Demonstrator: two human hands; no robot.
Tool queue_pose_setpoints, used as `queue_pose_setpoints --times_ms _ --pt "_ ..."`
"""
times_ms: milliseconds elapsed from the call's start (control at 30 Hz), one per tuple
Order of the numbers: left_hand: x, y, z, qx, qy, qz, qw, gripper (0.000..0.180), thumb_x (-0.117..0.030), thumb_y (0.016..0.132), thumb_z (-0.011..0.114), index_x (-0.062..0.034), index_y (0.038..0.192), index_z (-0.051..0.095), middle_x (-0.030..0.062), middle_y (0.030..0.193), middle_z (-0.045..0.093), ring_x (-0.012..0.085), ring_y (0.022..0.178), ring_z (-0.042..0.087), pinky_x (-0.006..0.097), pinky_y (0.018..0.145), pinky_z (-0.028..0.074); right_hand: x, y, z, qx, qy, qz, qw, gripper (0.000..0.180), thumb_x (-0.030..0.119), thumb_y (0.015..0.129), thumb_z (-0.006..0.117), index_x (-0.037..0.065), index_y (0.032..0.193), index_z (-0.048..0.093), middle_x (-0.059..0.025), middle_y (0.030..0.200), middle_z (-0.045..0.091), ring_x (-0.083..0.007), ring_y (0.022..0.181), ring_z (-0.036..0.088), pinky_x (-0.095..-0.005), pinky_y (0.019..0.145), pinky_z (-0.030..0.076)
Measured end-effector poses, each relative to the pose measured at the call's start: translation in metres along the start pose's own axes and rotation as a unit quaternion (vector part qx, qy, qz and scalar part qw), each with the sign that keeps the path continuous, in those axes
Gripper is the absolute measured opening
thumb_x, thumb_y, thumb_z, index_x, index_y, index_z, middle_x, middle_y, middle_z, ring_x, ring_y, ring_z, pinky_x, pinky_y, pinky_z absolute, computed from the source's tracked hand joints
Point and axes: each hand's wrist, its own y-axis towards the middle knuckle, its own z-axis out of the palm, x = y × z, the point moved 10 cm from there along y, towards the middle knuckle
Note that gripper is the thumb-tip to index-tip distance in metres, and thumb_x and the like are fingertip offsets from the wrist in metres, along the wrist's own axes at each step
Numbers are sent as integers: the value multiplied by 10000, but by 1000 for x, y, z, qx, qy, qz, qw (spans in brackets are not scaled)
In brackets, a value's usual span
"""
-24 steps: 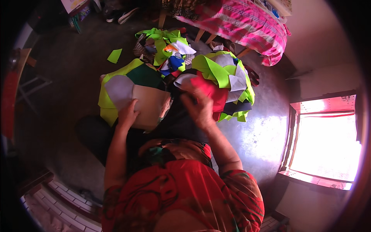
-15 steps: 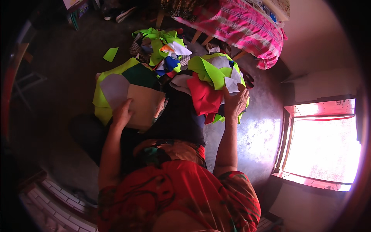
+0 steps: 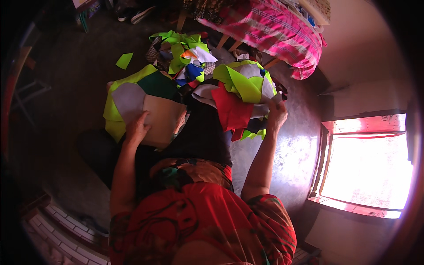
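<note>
A flat tan cloth piece (image 3: 164,119) lies over my left leg, partly covering a grey cloth piece (image 3: 128,99), with lime-yellow and dark green cloth (image 3: 160,85) under them. My left hand (image 3: 138,128) grips the tan piece at its left edge, fingers curled on it. To the right is a heap of scraps with a lime-green cloth piece (image 3: 238,84) and a red cloth piece (image 3: 232,108). At that heap's right edge my right hand (image 3: 277,114) is closed, pinching a pale grey-white cloth piece (image 3: 267,90); its fingertips are partly hidden.
Farther off on the dark floor sits another scrap pile (image 3: 183,55) of lime, white, blue and checked cloth. A single lime scrap (image 3: 124,60) lies left of it. A pink plaid cloth (image 3: 274,33) hangs from a wooden-legged piece of furniture. A bright window (image 3: 366,170) is at right.
My right hand has moved right and slightly toward me, drawing the pale piece at the heap's edge. My left hand stays on the tan piece.
</note>
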Motion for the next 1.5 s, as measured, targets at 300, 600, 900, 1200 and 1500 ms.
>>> queue_pose_setpoints --times_ms 300,600,900,1200,1500 --pt "1 1 2 44 -15 -45 998 526 -73 710 715 -149 1195 526 91 1153 604 326 992 601 411 819 488 6 26 -41 -130 175 -23 976 310 250 849 625 22 1059 620 -102 884 678 -189 788 638 -330 683 500" --pt "4 0 1 26 -42 -26 998 512 -73 702 705 -133 1182 537 112 1141 614 330 996 602 405 833 487 40 38 49 110 -254 -18 961 446 445 746 640 51 954 664 -201 967 673 -387 940 638 -481 781 506" --pt "8 -2 1 42 -50 -58 996 515 -77 709 695 -161 1190 529 101 1119 626 316 965 615 400 808 488 31 46 40 92 -249 -2 964 310 354 771 577 123 917 722 -168 929 685 -369 888 656 -481 776 512" --pt "11 -2 4 35 -59 -54 996 506 -75 714 683 -150 1193 539 97 1140 620 318 996 606 400 830 485 16 63 -25 -40 247 -14 968 184 214 852 649 41 914 658 -29 730 647 -102 624 595 -263 524 465" --pt "10 0 4 41 -61 -62 995 487 -107 721 683 -139 1187 544 97 1146 615 308 1037 588 398 849 477 58 63 -89 -149 524 -64 836 214 227 911 606 58 1035 567 -54 909 638 -138 772 615 -249 636 480"
